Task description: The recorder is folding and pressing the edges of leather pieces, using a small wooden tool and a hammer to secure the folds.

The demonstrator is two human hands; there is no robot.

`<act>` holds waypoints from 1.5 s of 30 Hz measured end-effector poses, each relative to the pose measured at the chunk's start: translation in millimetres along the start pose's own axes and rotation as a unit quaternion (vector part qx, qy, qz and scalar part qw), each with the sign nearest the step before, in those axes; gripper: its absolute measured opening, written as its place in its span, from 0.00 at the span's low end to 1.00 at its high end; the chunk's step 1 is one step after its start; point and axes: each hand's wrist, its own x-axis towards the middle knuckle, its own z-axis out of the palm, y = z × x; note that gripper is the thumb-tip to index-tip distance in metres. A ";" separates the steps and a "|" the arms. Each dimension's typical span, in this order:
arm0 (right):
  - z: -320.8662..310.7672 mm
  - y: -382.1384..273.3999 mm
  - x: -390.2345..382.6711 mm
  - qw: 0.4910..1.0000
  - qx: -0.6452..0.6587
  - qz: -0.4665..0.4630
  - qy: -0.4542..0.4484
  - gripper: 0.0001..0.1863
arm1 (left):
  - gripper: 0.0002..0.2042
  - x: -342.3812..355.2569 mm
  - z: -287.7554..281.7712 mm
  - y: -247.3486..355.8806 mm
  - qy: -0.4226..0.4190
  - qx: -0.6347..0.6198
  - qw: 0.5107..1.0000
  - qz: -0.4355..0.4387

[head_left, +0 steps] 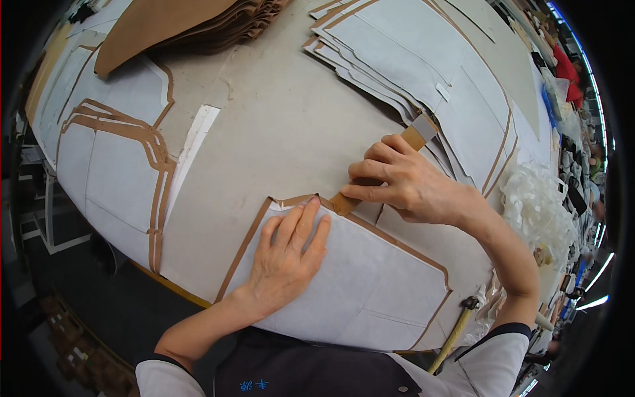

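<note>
A white-backed panel with brown edges, apparently a cut leather or fabric piece, lies before me on the table. My left hand rests on it, fingers stretched out, their tips at the far edge near a raised, folded corner. My right hand is closed around a flat tan bar with a grey end, perhaps a scraper. The bar slants across the palm; its lower end touches the brown edge just right of my left fingertips. I cannot tell its exact kind.
More white panels with brown edges lie stacked at the far right and left. A brown stack sits at the far left, near a white strip. Crumpled translucent strips and a yellow rod are at the right.
</note>
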 end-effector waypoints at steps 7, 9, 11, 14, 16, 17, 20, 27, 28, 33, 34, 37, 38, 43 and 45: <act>-7.8 7.0 16.9 0.999 -0.015 -0.028 -0.026 0.18 | 0.32 -0.6 -1.2 1.5 -0.018 0.012 1.000 -0.009; -9.0 9.4 22.3 0.999 -0.016 -0.036 -0.023 0.17 | 0.32 -0.6 -1.2 1.3 -0.026 0.011 1.000 -0.010; -10.5 12.0 29.8 0.997 -0.036 -0.059 -0.032 0.13 | 0.32 -1.3 -2.5 0.4 -0.021 0.022 0.999 -0.011; -9.5 15.0 36.6 0.996 -0.044 -0.073 -0.021 0.11 | 0.32 -1.2 -3.9 0.5 -0.021 0.017 0.999 -0.017; -11.5 16.7 41.9 0.996 -0.040 -0.078 -0.029 0.11 | 0.32 -0.9 -3.9 1.2 -0.024 0.017 0.999 -0.021; -12.6 17.4 44.7 0.995 -0.039 -0.083 -0.036 0.10 | 0.32 -1.1 -3.8 1.2 -0.026 0.018 0.999 -0.024; -15.0 18.6 51.2 0.994 -0.047 -0.093 -0.044 0.07 | 0.31 -2.1 -3.8 0.8 -0.024 0.017 0.999 -0.024; -19.7 24.6 70.4 0.988 -0.021 -0.118 -0.099 0.15 | 0.30 -2.4 -1.4 0.4 -0.008 0.022 1.000 -0.020; -19.5 25.3 73.8 0.986 -0.041 -0.129 -0.096 0.09 | 0.29 -2.4 -1.6 0.3 -0.003 0.022 1.000 -0.019; -14.2 26.3 86.9 0.984 -0.047 -0.155 -0.078 0.03 | 0.26 -2.7 -0.4 -0.5 0.019 0.022 0.999 -0.016; -15.6 26.1 90.4 0.982 -0.042 -0.165 -0.080 0.04 | 0.26 -2.5 -0.1 -0.6 0.025 0.021 0.999 -0.016; -12.8 25.5 96.1 0.981 -0.032 -0.181 -0.067 0.03 | 0.24 -2.5 -0.3 -0.4 0.032 0.021 0.999 -0.016; -11.9 24.9 97.6 0.981 -0.027 -0.185 -0.053 0.03 | 0.24 -2.6 -0.9 -0.3 0.034 0.022 0.999 -0.015; -13.8 20.1 108.5 0.977 -0.042 -0.190 -0.086 0.03 | 0.24 -2.6 2.6 1.0 0.052 0.015 0.998 -0.012; -11.3 18.1 112.0 0.977 -0.041 -0.193 -0.076 0.04 | 0.24 -2.7 2.8 1.5 0.058 0.016 0.998 -0.007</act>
